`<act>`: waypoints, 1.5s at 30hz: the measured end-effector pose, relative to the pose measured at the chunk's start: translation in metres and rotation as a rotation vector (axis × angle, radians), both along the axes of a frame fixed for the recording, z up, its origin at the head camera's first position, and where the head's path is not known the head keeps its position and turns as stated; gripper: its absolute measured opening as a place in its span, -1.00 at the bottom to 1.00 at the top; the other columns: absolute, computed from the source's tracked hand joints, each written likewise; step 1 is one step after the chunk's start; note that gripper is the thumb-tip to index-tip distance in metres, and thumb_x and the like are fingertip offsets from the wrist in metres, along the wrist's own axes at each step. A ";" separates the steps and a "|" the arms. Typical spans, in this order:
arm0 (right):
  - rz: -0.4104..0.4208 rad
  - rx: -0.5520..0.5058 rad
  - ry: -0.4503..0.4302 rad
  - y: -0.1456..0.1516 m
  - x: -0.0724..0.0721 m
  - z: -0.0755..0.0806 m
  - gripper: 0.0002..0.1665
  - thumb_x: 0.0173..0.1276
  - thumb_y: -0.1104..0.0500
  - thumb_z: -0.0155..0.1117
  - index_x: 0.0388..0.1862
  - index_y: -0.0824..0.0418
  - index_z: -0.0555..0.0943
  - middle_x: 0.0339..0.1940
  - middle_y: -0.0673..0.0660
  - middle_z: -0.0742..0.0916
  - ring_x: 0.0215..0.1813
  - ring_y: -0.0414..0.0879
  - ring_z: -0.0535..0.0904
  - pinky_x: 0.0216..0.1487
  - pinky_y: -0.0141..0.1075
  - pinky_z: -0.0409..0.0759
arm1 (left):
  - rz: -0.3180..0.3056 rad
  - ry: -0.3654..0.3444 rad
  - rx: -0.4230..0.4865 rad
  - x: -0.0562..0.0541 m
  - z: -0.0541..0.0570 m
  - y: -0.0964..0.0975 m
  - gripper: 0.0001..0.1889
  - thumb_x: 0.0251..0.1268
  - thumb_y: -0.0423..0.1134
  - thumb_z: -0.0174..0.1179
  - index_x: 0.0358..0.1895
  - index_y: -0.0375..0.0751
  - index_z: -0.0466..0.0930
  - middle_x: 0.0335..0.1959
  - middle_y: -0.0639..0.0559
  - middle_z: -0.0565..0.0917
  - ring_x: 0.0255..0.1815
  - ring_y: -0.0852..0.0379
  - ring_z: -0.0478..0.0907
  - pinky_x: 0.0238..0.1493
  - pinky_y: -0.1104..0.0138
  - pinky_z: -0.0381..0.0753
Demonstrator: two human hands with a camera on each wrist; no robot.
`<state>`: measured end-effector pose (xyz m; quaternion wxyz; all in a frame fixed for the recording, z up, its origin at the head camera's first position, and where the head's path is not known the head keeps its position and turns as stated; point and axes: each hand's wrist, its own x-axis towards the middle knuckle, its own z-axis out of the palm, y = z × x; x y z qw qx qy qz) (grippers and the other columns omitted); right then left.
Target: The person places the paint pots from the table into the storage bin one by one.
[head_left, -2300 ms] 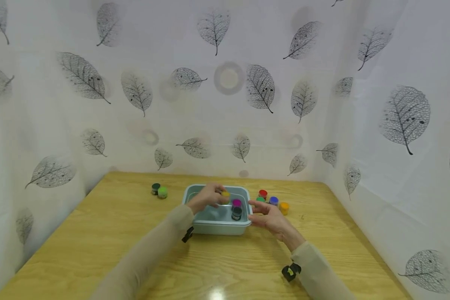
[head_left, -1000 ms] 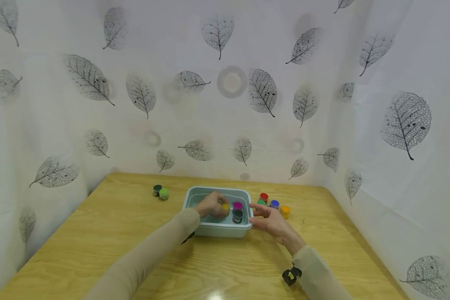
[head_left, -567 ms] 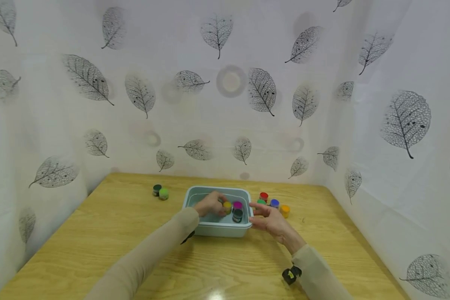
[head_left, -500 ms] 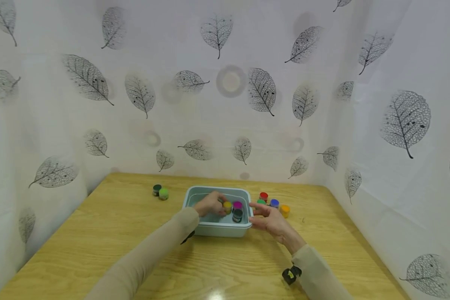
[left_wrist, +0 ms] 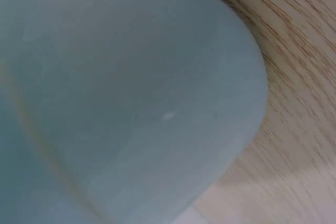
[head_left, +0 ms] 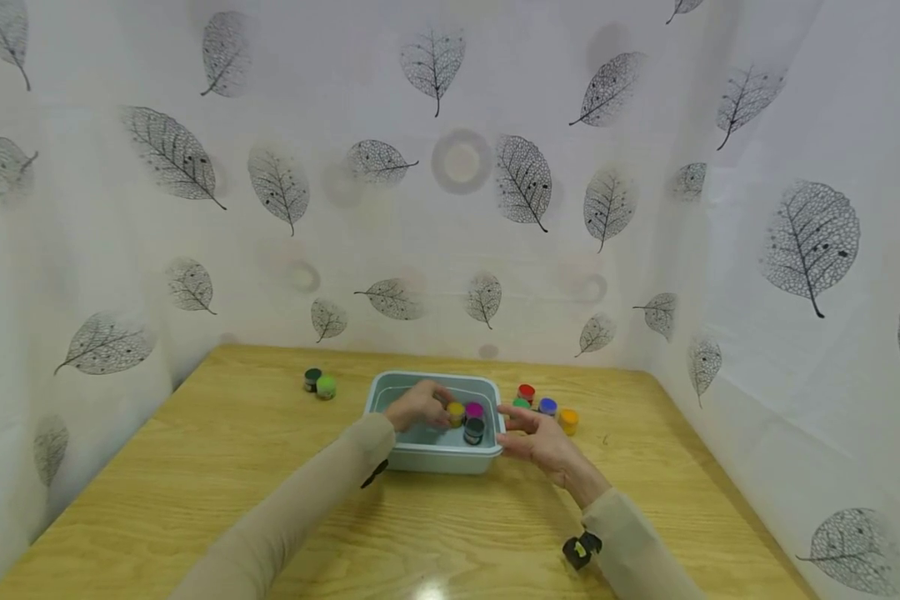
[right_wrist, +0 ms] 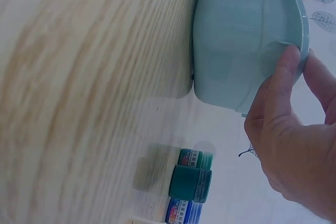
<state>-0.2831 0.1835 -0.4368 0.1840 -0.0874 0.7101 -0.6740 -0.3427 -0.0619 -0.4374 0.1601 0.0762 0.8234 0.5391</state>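
Note:
Inside the pale blue-green plastic tray [head_left: 435, 451], my left hand [head_left: 420, 404] pinches a yellow-lidded paint jar [head_left: 457, 414] from its left side. That jar stands near a magenta-lidded jar [head_left: 474, 412] and a black-lidded jar [head_left: 474, 431]. My right hand [head_left: 540, 442] grips the tray's right end. In the right wrist view, the fingertips of the right hand [right_wrist: 289, 135] meet the rim at a corner. The left wrist view has only the tray's outer wall [left_wrist: 157, 98] and wood; the left hand is out of that view.
Right of the tray stand paint jars with red [head_left: 526, 392], green [head_left: 521, 403], blue [head_left: 547, 407] and orange [head_left: 568, 421] lids. A dark green jar [head_left: 312, 380] and a light green jar [head_left: 326, 387] stand back left on the wooden table [head_left: 217, 450]. A leaf-print curtain [head_left: 412, 233] hangs behind.
My left hand has lowered the yellow-lidded jar into the tray and moved it slightly right, toward the magenta-lidded one. The right hand has kept its place at the tray.

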 end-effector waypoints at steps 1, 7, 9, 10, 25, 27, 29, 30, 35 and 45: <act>0.002 -0.001 0.001 0.000 0.000 0.000 -0.21 0.31 0.28 0.36 0.48 0.30 0.28 0.12 0.35 0.49 -0.15 -0.11 0.66 0.08 -0.16 0.70 | 0.005 0.001 0.024 0.000 0.001 -0.001 -0.54 0.07 -0.61 0.19 0.13 -0.53 0.50 0.00 -0.33 0.61 -0.16 -0.13 0.68 -0.10 0.15 0.76; 0.005 -0.016 0.008 0.000 0.000 -0.001 -0.22 0.32 0.31 0.34 0.48 0.32 0.27 0.07 0.30 0.51 -0.17 -0.13 0.67 0.05 -0.19 0.71 | 0.006 0.060 0.060 -0.001 0.007 -0.008 -0.56 0.10 -0.47 0.30 0.11 -0.46 0.55 -0.02 -0.26 0.65 -0.15 -0.09 0.67 -0.06 0.07 0.73; 0.009 -0.018 0.006 0.000 0.000 -0.001 -0.21 0.32 0.31 0.34 0.48 0.33 0.26 0.07 0.30 0.51 -0.17 -0.14 0.66 0.04 -0.21 0.72 | 0.002 0.080 0.050 -0.001 0.008 -0.010 -0.60 0.16 -0.42 0.29 0.10 -0.43 0.57 -0.04 -0.23 0.67 -0.16 -0.05 0.68 -0.04 0.08 0.73; 0.011 -0.020 0.006 -0.001 0.000 -0.001 -0.20 0.32 0.30 0.34 0.48 0.34 0.25 0.07 0.30 0.51 -0.17 -0.13 0.67 0.04 -0.21 0.72 | 0.004 0.084 0.050 0.000 0.009 -0.011 -0.63 0.19 -0.40 0.28 0.09 -0.42 0.57 -0.05 -0.22 0.68 -0.17 -0.03 0.68 -0.04 0.08 0.73; 0.018 -0.025 0.013 0.000 0.001 -0.005 -0.21 0.34 0.32 0.31 0.49 0.33 0.23 0.13 0.37 0.49 -0.11 -0.09 0.67 0.08 -0.18 0.70 | 0.137 0.002 0.177 -0.001 0.017 -0.034 -0.72 0.36 -0.18 0.22 0.03 -0.22 0.59 -0.07 -0.15 0.69 -0.17 0.06 0.65 0.10 0.08 0.66; 0.010 -0.022 0.010 -0.001 0.001 -0.005 -0.22 0.34 0.33 0.31 0.49 0.33 0.24 0.14 0.40 0.48 -0.12 -0.10 0.67 0.07 -0.18 0.70 | 0.145 0.011 0.214 -0.002 0.021 -0.039 -0.71 0.39 -0.19 0.18 0.06 -0.26 0.57 -0.05 -0.17 0.68 -0.17 0.07 0.64 0.14 0.03 0.63; 0.002 -0.026 0.011 -0.002 0.001 -0.003 -0.22 0.33 0.33 0.32 0.48 0.34 0.25 0.14 0.41 0.48 -0.13 -0.10 0.67 0.05 -0.19 0.71 | 0.159 0.033 0.247 -0.002 0.026 -0.046 -0.71 0.42 -0.21 0.15 0.08 -0.29 0.56 -0.06 -0.19 0.68 -0.18 0.07 0.63 0.18 -0.02 0.60; 0.000 -0.028 0.012 -0.002 0.001 -0.003 -0.22 0.32 0.33 0.32 0.48 0.35 0.25 0.13 0.41 0.48 -0.13 -0.11 0.67 0.04 -0.20 0.71 | 0.166 0.047 0.259 -0.003 0.028 -0.050 -0.71 0.43 -0.21 0.15 0.08 -0.29 0.56 -0.08 -0.18 0.68 -0.20 0.08 0.63 0.16 -0.03 0.60; -0.008 -0.015 0.006 0.000 0.000 -0.001 -0.20 0.31 0.32 0.34 0.48 0.34 0.25 0.15 0.42 0.47 -0.15 -0.13 0.66 0.04 -0.20 0.71 | 0.168 0.083 0.252 -0.002 0.033 -0.067 -0.69 0.43 -0.17 0.16 0.11 -0.26 0.55 -0.08 -0.17 0.68 -0.20 0.08 0.64 0.13 0.00 0.63; -0.005 -0.013 0.002 0.000 -0.002 -0.004 -0.22 0.33 0.32 0.32 0.49 0.32 0.25 0.19 0.45 0.43 -0.14 -0.13 0.66 0.07 -0.17 0.70 | 0.236 0.099 0.270 0.003 0.031 -0.093 -0.65 0.45 -0.16 0.14 0.15 -0.30 0.52 -0.12 -0.14 0.69 -0.19 0.04 0.64 -0.13 0.26 0.70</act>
